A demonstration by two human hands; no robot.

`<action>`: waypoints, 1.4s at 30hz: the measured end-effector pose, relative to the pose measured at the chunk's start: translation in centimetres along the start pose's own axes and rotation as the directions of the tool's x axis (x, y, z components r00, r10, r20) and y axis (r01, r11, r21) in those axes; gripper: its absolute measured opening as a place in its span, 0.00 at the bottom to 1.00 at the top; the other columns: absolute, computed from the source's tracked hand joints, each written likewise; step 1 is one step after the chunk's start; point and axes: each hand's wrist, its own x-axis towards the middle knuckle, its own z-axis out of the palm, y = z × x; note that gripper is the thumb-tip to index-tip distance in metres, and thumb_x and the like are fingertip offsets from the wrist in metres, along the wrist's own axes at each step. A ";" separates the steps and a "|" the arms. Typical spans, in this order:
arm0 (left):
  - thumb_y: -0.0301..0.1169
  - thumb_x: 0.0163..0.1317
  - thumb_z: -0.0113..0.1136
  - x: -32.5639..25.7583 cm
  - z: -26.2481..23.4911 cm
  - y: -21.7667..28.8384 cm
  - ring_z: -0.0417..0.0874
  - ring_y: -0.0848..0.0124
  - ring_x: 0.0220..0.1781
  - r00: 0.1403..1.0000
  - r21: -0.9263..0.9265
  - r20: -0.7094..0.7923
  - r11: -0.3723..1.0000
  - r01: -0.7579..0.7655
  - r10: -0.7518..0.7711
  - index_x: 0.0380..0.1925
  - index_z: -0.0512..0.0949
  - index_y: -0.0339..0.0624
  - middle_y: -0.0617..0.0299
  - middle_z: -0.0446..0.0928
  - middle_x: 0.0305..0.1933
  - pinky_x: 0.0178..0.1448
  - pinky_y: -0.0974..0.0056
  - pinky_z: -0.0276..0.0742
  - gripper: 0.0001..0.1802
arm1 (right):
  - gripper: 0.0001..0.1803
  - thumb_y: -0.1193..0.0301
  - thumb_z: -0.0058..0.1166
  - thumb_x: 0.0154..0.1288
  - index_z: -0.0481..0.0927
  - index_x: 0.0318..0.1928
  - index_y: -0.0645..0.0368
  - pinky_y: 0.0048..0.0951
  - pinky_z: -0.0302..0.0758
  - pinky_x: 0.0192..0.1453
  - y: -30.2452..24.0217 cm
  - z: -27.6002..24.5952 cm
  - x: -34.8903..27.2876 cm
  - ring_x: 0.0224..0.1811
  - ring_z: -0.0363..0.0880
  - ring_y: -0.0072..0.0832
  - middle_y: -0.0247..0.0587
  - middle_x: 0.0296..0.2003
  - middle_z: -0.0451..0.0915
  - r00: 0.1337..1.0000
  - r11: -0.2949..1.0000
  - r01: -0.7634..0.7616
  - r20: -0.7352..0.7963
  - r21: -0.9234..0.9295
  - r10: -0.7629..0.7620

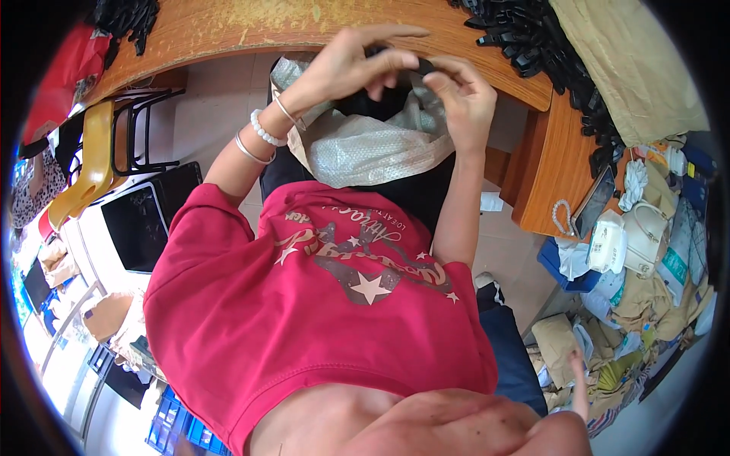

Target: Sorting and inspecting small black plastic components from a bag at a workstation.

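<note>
My left hand (363, 62) and my right hand (465, 93) come together above my lap, at the near edge of the desk. Between them is a small black plastic piece (426, 68), pinched by the thumb and fingers of my right hand. My left hand curls around its other side, with the index finger stretched out and the thumb tip near the piece; its lower fingers are blurred. Beneath both hands a white woven sack (372, 152) lies open on my lap, dark inside. What the sack holds cannot be made out.
Black plastic buckles (525, 45) are heaped on the wooden desk (304, 23) at the right, more black pieces (133, 19) at the far left. A phone (595, 201) and a beaded bracelet (562, 217) lie on the right side. A yellow chair (90, 163) stands left.
</note>
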 end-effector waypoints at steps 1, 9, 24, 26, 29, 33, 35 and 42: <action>0.45 0.65 0.56 0.7 -0.9 -0.5 0.70 0.82 0.13 0.998 0.096 -0.058 0.995 0.039 -0.033 0.46 0.81 0.42 0.68 0.72 0.17 0.18 0.74 0.68 0.19 | 0.12 0.74 0.66 0.55 0.80 0.38 0.66 0.19 0.71 0.32 0.3 -0.2 0.7 0.32 0.75 0.18 0.36 0.34 0.80 0.990 0.984 0.132 -0.023 -0.124 -0.136; 0.34 0.59 0.64 8.4 -5.7 -2.5 0.80 0.67 0.22 0.935 -0.199 -0.331 0.959 -0.204 0.130 0.29 0.74 0.33 0.54 0.76 0.20 0.26 0.64 0.74 0.13 | 0.11 0.77 0.51 0.61 0.81 0.44 0.61 0.41 0.72 0.49 2.0 -2.2 4.3 0.47 0.75 0.43 0.47 0.44 0.73 0.858 0.379 0.212 -0.014 -0.901 -0.513; 0.36 0.60 0.60 10.0 -1.6 -2.9 0.81 0.54 0.32 0.756 0.862 -0.232 0.490 -0.132 0.612 0.40 0.78 0.37 0.48 0.79 0.36 0.36 0.57 0.76 0.15 | 0.13 0.70 0.62 0.55 0.75 0.40 0.58 0.38 0.74 0.38 3.3 -0.8 5.0 0.41 0.77 0.39 0.40 0.40 0.72 0.847 0.484 0.255 -0.047 -0.837 -0.529; 0.36 0.60 0.60 9.5 -2.0 -3.5 0.81 0.56 0.31 0.666 0.900 -0.174 0.392 -0.192 0.725 0.42 0.77 0.37 0.49 0.79 0.36 0.35 0.58 0.76 0.15 | 0.14 0.68 0.62 0.55 0.73 0.39 0.56 0.39 0.73 0.35 3.2 -0.5 4.7 0.39 0.78 0.38 0.39 0.36 0.74 0.854 0.529 0.276 -0.049 -0.803 -0.519; 0.33 0.61 0.59 8.6 -1.9 -3.7 0.81 0.57 0.33 0.657 0.881 -0.229 0.439 -0.174 0.719 0.45 0.76 0.34 0.48 0.78 0.36 0.36 0.59 0.75 0.16 | 0.14 0.68 0.61 0.56 0.73 0.40 0.57 0.39 0.74 0.34 3.3 -0.3 4.7 0.34 0.79 0.39 0.39 0.34 0.76 0.845 0.564 0.282 -0.076 -0.776 -0.529; 0.30 0.65 0.55 8.1 -1.0 -2.5 0.76 0.67 0.24 0.590 0.825 -0.220 0.471 -0.312 0.777 0.50 0.76 0.32 0.53 0.80 0.33 0.29 0.66 0.72 0.16 | 0.14 0.72 0.60 0.57 0.74 0.43 0.61 0.33 0.77 0.34 2.8 -1.0 4.3 0.32 0.81 0.34 0.40 0.36 0.80 0.812 0.642 0.295 -0.169 -0.708 -0.559; 0.30 0.66 0.54 7.4 -1.0 -2.4 0.74 0.73 0.22 0.752 0.613 -0.330 0.735 -0.289 0.571 0.50 0.76 0.32 0.58 0.79 0.30 0.26 0.70 0.69 0.16 | 0.16 0.72 0.62 0.56 0.75 0.44 0.62 0.28 0.77 0.35 1.6 -0.9 3.9 0.32 0.82 0.27 0.38 0.36 0.79 0.936 0.946 0.144 -0.269 -0.291 -0.225; 0.32 0.69 0.50 3.8 0.3 0.4 0.71 0.83 0.18 0.985 0.026 -0.169 0.999 -0.021 0.025 0.50 0.77 0.33 0.65 0.79 0.26 0.19 0.78 0.60 0.15 | 0.14 0.76 0.63 0.56 0.78 0.44 0.64 0.19 0.76 0.35 -2.2 1.1 2.7 0.31 0.77 0.17 0.36 0.34 0.80 0.975 0.956 0.153 -0.198 0.251 -0.104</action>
